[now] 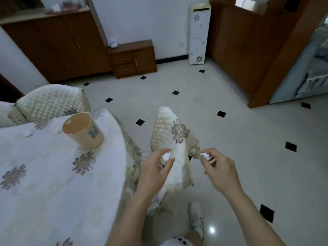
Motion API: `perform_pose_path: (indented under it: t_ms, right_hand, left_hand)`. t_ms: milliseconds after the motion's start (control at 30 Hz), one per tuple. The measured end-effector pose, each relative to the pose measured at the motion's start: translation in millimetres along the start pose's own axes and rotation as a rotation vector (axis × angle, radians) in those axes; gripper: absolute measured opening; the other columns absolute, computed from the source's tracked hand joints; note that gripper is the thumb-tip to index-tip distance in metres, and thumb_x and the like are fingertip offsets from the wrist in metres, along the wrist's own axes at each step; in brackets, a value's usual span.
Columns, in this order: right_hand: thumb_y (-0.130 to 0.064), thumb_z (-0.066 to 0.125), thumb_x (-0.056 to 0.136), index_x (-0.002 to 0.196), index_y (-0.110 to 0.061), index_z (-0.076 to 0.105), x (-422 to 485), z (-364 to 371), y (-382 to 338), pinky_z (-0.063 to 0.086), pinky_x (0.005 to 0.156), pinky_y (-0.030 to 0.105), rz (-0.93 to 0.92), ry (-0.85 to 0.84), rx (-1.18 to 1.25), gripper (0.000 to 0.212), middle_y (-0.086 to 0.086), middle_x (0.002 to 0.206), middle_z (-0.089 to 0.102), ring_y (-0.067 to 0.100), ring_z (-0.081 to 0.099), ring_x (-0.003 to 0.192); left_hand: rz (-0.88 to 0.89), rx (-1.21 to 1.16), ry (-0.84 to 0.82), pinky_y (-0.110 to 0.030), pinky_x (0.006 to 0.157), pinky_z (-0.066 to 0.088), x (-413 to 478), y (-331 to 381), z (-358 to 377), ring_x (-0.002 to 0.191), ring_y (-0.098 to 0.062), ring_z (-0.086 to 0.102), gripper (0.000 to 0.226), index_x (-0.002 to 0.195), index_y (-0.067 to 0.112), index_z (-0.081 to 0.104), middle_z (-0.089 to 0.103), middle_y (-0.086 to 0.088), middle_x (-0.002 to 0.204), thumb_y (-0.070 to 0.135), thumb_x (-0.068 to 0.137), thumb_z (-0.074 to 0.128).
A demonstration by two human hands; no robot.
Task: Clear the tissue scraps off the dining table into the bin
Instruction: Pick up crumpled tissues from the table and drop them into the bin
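Tissue wad [166,156] pinched in left hand [156,168], smaller tissue scrap [204,155] pinched in right hand [219,167], both held above covered chair [177,135]; bin [83,132] stands on dining table [53,167], farther off to the left (left hand nearer)

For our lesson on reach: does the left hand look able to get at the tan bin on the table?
Probably yes. The bin stands near the table edge with its mouth open, and nothing shows between it and the left hand, which pinches a tissue scrap.
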State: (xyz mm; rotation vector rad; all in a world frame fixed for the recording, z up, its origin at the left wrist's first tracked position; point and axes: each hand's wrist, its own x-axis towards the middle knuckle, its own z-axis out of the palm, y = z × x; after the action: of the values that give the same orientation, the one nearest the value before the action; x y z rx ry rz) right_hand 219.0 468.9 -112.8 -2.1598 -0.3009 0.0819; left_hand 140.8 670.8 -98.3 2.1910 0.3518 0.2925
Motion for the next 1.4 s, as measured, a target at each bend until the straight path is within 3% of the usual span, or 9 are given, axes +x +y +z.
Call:
perform_pose_path:
  t_ms: [67,200,400,667,833,967,1300,1400]
  right_hand:
    - [-0.036,0.061,0.091,0.089,-0.032,0.062,38,-5,3,0.056,0.062,0.043,-0.036,-0.031,-0.030,0.005,-0.010,0.068,0.065,0.015,0.068,0.062]
    - [-0.041,0.057,0.091,0.091,-0.037,0.061,122,-16,6,0.056,0.061,0.041,-0.086,-0.110,-0.072,0.005,-0.015,0.070,0.065,0.007,0.067,0.060]
    - [-0.037,0.059,0.093,0.088,-0.035,0.061,234,-26,-1,0.055,0.061,0.039,-0.186,-0.159,-0.103,0.006,-0.014,0.072,0.063,0.007,0.066,0.059]
    - [-0.037,0.059,0.093,0.084,-0.034,0.061,345,2,-4,0.055,0.060,0.039,-0.232,-0.346,-0.066,0.010,-0.012,0.070,0.064,0.008,0.066,0.060]
    - [-0.037,0.058,0.094,0.082,-0.034,0.060,429,16,0,0.054,0.059,0.038,-0.296,-0.459,-0.026,0.013,-0.011,0.069,0.063,0.009,0.066,0.060]
    - [-0.037,0.058,0.094,0.083,-0.035,0.060,506,14,4,0.054,0.059,0.036,-0.375,-0.551,-0.021,0.011,-0.013,0.069,0.063,0.005,0.066,0.059]
    - [-0.036,0.059,0.092,0.079,-0.029,0.058,624,22,-7,0.054,0.059,0.038,-0.539,-0.722,0.018,0.015,-0.013,0.064,0.060,0.010,0.066,0.055]
    - [-0.035,0.060,0.091,0.078,-0.030,0.059,639,38,-19,0.053,0.060,0.036,-0.586,-0.780,0.020,0.014,-0.012,0.062,0.060,0.009,0.065,0.054]
  left_hand:
    - [-0.026,-0.015,0.056,-0.022,0.074,0.053,30,-1,13,0.077,0.000,0.063,0.030,0.120,0.030,0.063,0.067,0.014,0.109,0.040,0.091,0.063]
    - [-0.084,0.002,0.148,-0.002,0.068,0.039,97,6,35,0.072,0.007,0.058,0.026,0.116,0.029,0.065,0.066,0.017,0.100,0.033,0.090,0.067]
    - [-0.101,-0.034,0.211,-0.009,0.065,0.041,189,21,51,0.068,0.002,0.055,0.026,0.117,0.028,0.065,0.066,0.014,0.104,0.035,0.092,0.064]
    - [-0.199,0.037,0.305,-0.011,0.074,0.044,261,26,60,0.088,0.003,0.059,0.026,0.119,0.028,0.062,0.065,0.018,0.112,0.033,0.093,0.063]
    - [-0.302,0.082,0.411,-0.008,0.061,0.037,317,33,75,0.062,0.005,0.051,0.026,0.117,0.025,0.063,0.050,0.020,0.070,0.028,0.091,0.066]
    - [-0.371,0.110,0.529,-0.010,0.059,0.035,374,47,93,0.059,0.002,0.050,0.028,0.117,0.023,0.064,0.046,0.017,0.063,0.029,0.090,0.068]
    - [-0.519,0.087,0.742,-0.011,0.058,0.034,459,77,125,0.058,-0.001,0.049,0.028,0.117,0.028,0.061,0.052,0.013,0.068,0.033,0.090,0.067]
    - [-0.546,0.072,0.830,-0.016,0.065,0.044,466,74,120,0.071,-0.001,0.059,0.025,0.114,0.027,0.064,0.065,0.013,0.081,0.031,0.089,0.068]
